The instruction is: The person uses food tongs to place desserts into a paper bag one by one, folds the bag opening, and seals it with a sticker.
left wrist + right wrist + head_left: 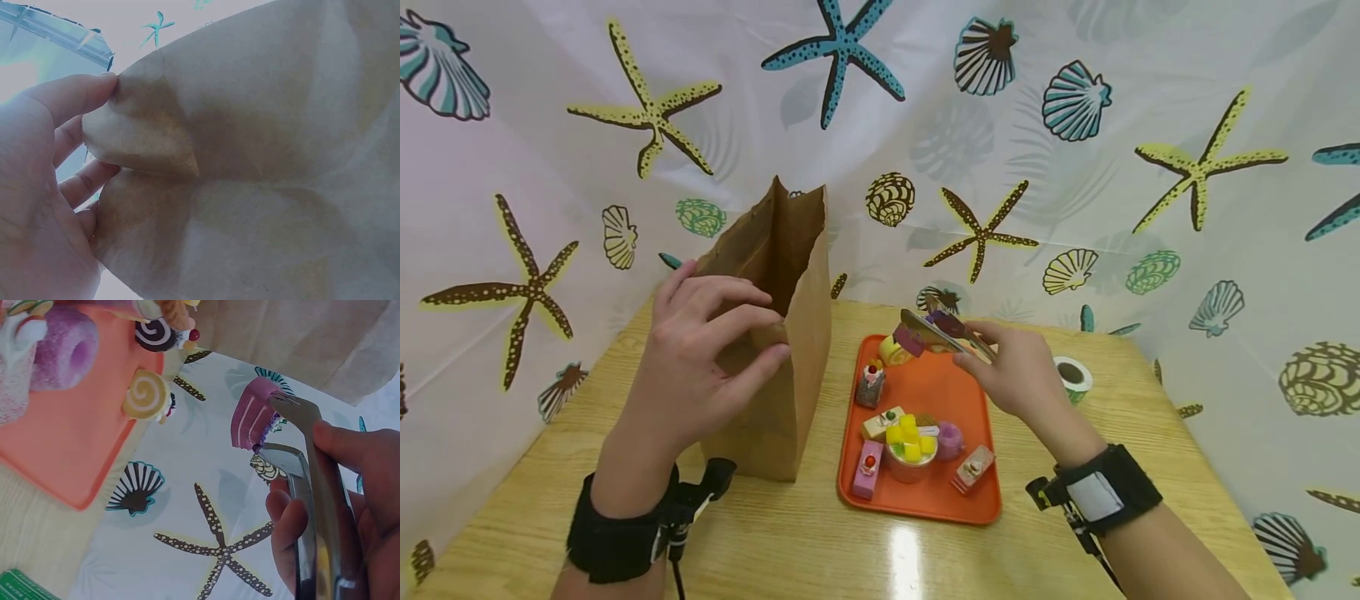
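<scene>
A tall brown paper bag (811, 333) stands upright with its mouth uncovered at the top. My left hand (696, 358) grips its near edge; in the left wrist view the thumb and fingers (81, 184) are at the creased paper. Metal tongs (326, 506) are in my right hand (1018, 367), raised over the far side of the orange tray (940, 392). Between the tong tips is a purple layered cake slice (252, 415), held in the air to the right of the bag.
The tray bears several toy sweets: a cup of yellow cubes (910, 442), a purple doughnut (950, 440), a pink cake (867, 473), a yellow swirl roll (147, 394). Right of it stands a white and green roll (1072, 379). A patterned cloth (865, 150) hangs behind the table.
</scene>
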{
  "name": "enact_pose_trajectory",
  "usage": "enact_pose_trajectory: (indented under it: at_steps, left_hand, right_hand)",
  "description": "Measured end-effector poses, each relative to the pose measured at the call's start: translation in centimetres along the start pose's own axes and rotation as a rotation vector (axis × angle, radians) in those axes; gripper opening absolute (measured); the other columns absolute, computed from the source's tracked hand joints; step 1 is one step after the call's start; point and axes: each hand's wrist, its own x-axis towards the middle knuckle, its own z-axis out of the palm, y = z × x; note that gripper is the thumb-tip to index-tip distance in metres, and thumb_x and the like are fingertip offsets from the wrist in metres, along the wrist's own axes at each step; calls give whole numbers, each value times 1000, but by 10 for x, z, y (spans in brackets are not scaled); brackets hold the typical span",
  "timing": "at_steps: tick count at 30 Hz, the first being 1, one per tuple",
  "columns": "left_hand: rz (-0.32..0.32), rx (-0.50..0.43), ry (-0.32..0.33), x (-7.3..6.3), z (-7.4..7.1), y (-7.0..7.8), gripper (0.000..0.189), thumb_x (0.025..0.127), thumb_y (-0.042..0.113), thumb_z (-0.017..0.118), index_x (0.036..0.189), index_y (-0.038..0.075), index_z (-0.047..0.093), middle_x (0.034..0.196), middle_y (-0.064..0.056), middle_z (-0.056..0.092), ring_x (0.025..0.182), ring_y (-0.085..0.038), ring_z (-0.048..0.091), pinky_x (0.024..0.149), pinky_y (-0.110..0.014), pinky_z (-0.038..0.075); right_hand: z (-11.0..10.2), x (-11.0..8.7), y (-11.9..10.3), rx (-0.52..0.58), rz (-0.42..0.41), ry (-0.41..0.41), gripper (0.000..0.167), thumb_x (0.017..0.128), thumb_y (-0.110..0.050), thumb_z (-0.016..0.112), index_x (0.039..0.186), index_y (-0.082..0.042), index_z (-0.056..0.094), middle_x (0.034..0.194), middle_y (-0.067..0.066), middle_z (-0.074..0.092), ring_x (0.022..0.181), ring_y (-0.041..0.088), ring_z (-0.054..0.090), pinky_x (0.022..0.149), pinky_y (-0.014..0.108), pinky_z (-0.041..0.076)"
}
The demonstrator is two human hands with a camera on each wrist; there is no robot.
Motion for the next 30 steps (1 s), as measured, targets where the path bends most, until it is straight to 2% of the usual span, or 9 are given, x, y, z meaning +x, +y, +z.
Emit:
enact_pose_trajectory:
  at_steps: [3, 9, 14, 19, 22, 27, 30]
  left_hand:
    - [3, -3, 4, 0, 0, 0, 15, 84, 21, 82, 94, 12, 77, 109, -13, 71, 110, -31, 63, 126, -63, 19]
    - [5, -4, 6, 1, 0, 1, 16, 84, 21, 82, 95, 12, 77, 108, -13, 72, 110, -31, 63, 125, -63, 19]
    - [7, -3, 10, 0, 0, 1, 15, 84, 21, 82, 94, 11, 77, 108, -13, 71, 110, -31, 63, 125, -63, 19]
    - [6, -1, 10, 1, 0, 1, 16, 84, 22, 82, 94, 11, 77, 108, -13, 72, 109, -31, 63, 125, -63, 19]
    - [8, -2, 11, 1, 0, 0, 16, 84, 22, 82, 95, 11, 77, 108, -13, 72, 109, -31, 63, 125, -63, 19]
    - [7, -1, 10, 1, 0, 0, 16, 84, 22, 82, 95, 12, 77, 108, -12, 72, 109, -31, 63, 126, -63, 19]
    - [5, 4, 9, 0, 0, 0, 16, 84, 22, 82, 95, 12, 77, 108, -13, 72, 110, -31, 63, 126, -63, 19]
  right_hand:
    - [-5, 1, -4, -2, -7, 5, 54, 95, -38, 77, 141, -12, 66, 124, 17, 75, 53, 17, 49, 58, 32, 37]
    - [-16, 1, -13, 16, -24, 33, 51, 95, -37, 76, 140, -14, 67, 109, 16, 79, 43, 16, 41, 54, 33, 34]
    - [-24, 2, -21, 30, -20, 59, 49, 95, -34, 77, 139, -14, 68, 118, 17, 77, 45, 17, 39, 55, 34, 33]
    - [-23, 0, -23, 21, -28, 42, 47, 96, -34, 76, 139, -14, 68, 117, 17, 77, 50, 17, 44, 60, 33, 37]
    - [-23, -2, -21, 18, -25, 39, 47, 96, -34, 75, 138, -14, 68, 117, 17, 78, 51, 17, 45, 59, 33, 38]
    - [-29, 0, -22, 33, -33, 92, 48, 95, -31, 77, 138, -12, 69, 117, 19, 77, 46, 18, 36, 52, 33, 32]
    - [-36, 3, -26, 44, -67, 142, 47, 94, -29, 79, 136, -10, 70, 114, 19, 78, 47, 17, 38, 52, 34, 32]
